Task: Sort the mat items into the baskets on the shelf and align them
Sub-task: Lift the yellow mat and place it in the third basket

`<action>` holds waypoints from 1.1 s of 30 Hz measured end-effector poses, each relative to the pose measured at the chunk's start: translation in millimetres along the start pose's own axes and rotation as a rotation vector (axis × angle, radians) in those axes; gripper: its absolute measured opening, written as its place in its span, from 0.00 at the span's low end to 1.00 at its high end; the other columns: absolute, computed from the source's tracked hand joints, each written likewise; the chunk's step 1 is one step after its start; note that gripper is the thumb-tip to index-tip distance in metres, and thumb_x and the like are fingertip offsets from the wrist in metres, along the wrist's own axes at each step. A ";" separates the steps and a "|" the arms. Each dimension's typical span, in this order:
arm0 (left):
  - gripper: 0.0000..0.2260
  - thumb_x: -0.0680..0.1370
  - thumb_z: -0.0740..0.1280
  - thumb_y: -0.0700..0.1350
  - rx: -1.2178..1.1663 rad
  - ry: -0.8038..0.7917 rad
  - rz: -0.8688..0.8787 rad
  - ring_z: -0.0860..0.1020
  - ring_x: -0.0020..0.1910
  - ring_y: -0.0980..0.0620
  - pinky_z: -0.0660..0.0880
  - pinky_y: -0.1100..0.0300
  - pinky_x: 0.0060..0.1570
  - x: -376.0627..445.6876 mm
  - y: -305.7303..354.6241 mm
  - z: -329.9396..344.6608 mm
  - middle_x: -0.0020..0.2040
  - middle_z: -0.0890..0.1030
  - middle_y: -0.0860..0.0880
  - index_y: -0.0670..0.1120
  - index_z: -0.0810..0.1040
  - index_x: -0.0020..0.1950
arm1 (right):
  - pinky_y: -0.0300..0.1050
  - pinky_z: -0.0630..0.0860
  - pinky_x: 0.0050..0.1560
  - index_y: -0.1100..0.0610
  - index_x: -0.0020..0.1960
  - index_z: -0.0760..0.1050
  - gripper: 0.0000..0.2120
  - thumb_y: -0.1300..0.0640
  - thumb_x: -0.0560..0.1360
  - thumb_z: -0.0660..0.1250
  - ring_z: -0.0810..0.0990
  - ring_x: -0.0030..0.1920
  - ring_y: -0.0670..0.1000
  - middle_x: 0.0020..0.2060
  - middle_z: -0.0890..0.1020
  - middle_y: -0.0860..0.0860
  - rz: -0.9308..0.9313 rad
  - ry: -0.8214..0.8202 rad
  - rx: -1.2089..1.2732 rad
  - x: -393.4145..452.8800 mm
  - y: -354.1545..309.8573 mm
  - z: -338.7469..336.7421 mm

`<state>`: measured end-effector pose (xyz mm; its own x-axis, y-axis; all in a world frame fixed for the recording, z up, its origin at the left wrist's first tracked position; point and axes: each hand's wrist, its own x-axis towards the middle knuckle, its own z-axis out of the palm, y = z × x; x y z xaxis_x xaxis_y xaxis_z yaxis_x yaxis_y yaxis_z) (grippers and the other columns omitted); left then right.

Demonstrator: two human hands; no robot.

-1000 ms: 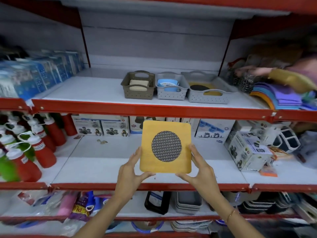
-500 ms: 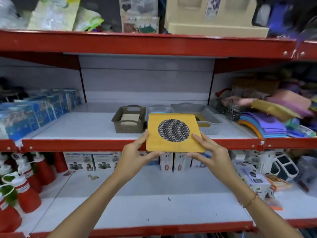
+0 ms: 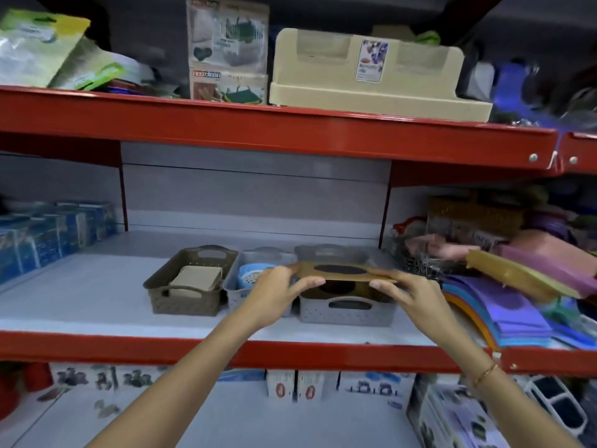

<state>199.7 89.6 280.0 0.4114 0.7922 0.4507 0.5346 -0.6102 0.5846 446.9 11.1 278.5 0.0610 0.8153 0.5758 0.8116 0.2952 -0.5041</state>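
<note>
A square yellow mat with a dark round centre (image 3: 339, 271) lies almost flat just above the right grey basket (image 3: 347, 313). My left hand (image 3: 277, 294) grips its left edge and my right hand (image 3: 403, 294) grips its right edge. A similar mat with a dark centre lies inside that basket underneath. The middle grey basket (image 3: 234, 297) holds a blue round item (image 3: 250, 276). The brown basket (image 3: 184, 300) on the left holds beige square mats (image 3: 197, 279). All three baskets stand side by side on the middle shelf (image 3: 80, 302).
A pile of coloured mats (image 3: 504, 305) and cloths fills the shelf to the right of the baskets. Blue boxes (image 3: 48, 234) stand at the left. A red shelf lip (image 3: 258, 354) runs along the front. A beige tray (image 3: 371, 76) sits on the shelf above.
Both hands carried the yellow mat up from the lower shelf and forward, tilting it from upright to nearly flat over the right grey basket. The view rose with it.
</note>
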 end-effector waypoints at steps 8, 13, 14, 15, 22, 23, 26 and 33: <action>0.24 0.77 0.57 0.62 0.240 -0.216 -0.058 0.78 0.48 0.45 0.74 0.52 0.51 42.4 0.1 14.4 0.50 0.82 0.43 0.44 0.79 0.57 | 0.30 0.73 0.52 0.35 0.50 0.79 0.11 0.37 0.70 0.62 0.79 0.49 0.31 0.48 0.82 0.33 0.050 -0.143 0.010 30.0 41.3 -0.6; 0.23 0.78 0.57 0.62 0.318 -0.363 -0.026 0.77 0.50 0.48 0.74 0.55 0.54 55.0 0.1 3.6 0.53 0.81 0.45 0.47 0.79 0.59 | 0.33 0.71 0.60 0.46 0.53 0.83 0.23 0.36 0.64 0.65 0.78 0.57 0.40 0.54 0.83 0.42 0.014 -0.227 -0.070 51.1 45.8 -7.6; 0.21 0.78 0.58 0.61 0.311 -0.391 -0.016 0.77 0.51 0.49 0.73 0.56 0.54 57.0 0.5 2.0 0.54 0.81 0.46 0.48 0.79 0.60 | 0.37 0.72 0.62 0.45 0.54 0.83 0.23 0.35 0.64 0.66 0.78 0.57 0.40 0.55 0.83 0.42 0.016 -0.267 -0.088 55.1 45.5 -11.0; 0.20 0.78 0.59 0.59 0.315 -0.421 0.000 0.77 0.52 0.50 0.72 0.58 0.54 58.7 1.9 1.4 0.56 0.81 0.47 0.49 0.79 0.62 | 0.40 0.73 0.63 0.45 0.54 0.82 0.22 0.36 0.64 0.68 0.79 0.56 0.40 0.55 0.83 0.42 0.017 -0.327 -0.119 59.0 44.0 -13.4; 0.11 0.79 0.63 0.48 0.626 -0.525 0.121 0.73 0.41 0.48 0.69 0.57 0.43 66.2 9.7 19.0 0.41 0.75 0.46 0.41 0.80 0.48 | 0.39 0.75 0.59 0.46 0.57 0.81 0.15 0.51 0.71 0.73 0.82 0.52 0.43 0.55 0.84 0.42 -0.063 -0.529 -0.432 72.3 35.4 8.9; 0.11 0.79 0.64 0.47 0.660 -0.501 0.132 0.73 0.40 0.46 0.68 0.57 0.41 67.4 9.5 22.3 0.40 0.74 0.45 0.40 0.78 0.43 | 0.36 0.74 0.56 0.47 0.58 0.81 0.14 0.52 0.72 0.72 0.82 0.52 0.43 0.55 0.83 0.42 -0.078 -0.531 -0.447 72.4 34.2 11.7; 0.15 0.78 0.65 0.43 0.758 -0.450 0.152 0.75 0.41 0.42 0.69 0.56 0.41 71.0 9.8 31.4 0.39 0.75 0.41 0.45 0.66 0.33 | 0.31 0.70 0.51 0.47 0.57 0.81 0.14 0.53 0.72 0.72 0.82 0.53 0.44 0.55 0.84 0.41 -0.100 -0.512 -0.496 73.5 34.2 16.8; 0.07 0.78 0.61 0.36 0.917 -0.394 0.171 0.79 0.50 0.42 0.73 0.53 0.48 76.6 13.9 42.1 0.52 0.81 0.39 0.38 0.78 0.50 | 0.45 0.78 0.54 0.44 0.54 0.82 0.12 0.50 0.71 0.73 0.82 0.49 0.47 0.50 0.85 0.42 -0.124 -0.537 -0.624 79.1 34.0 22.7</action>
<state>269.7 141.8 294.2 0.6616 0.7388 0.1284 0.7381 -0.6113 -0.2855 466.2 96.9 292.2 -0.2073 0.9684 0.1390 0.9768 0.1971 0.0836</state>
